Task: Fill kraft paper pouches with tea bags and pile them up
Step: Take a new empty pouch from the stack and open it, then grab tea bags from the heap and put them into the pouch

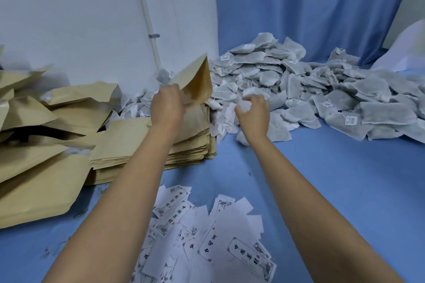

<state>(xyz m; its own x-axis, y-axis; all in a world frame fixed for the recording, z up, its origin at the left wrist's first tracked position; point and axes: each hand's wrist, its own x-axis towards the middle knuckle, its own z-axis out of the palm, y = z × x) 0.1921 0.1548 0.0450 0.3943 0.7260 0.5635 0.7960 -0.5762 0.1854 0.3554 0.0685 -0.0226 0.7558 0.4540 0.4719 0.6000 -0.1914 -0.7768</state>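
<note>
Head view: one pouch up, tea bags in the other hand

Head camera looks down along two bare forearms stretched over a blue worktop (333,190). The left hand (166,104) grips a kraft pouch (196,80) by its lower part and holds it tilted up, mouth spread open toward the right. This pouch is raised just above a flat stack (142,142) of empty pouches that lies on the worktop against the wall (80,18).

The right hand (254,111) is beside the pouch but apart from it. Its fingers are curled round a clump of tea bags (249,93) at the near edge of the heap (322,89). The heap of grey bags with small tags spreads from the corner out to the right, in front of a blue curtain (310,7).

At far left, puffed pouches lie in a loose pile (34,145), overlapping one another and the stack's left end. Near the camera, between the forearms, printed paper labels (218,232) are scattered on the worktop. A white pipe (147,14) runs up the wall behind the raised pouch.
</note>
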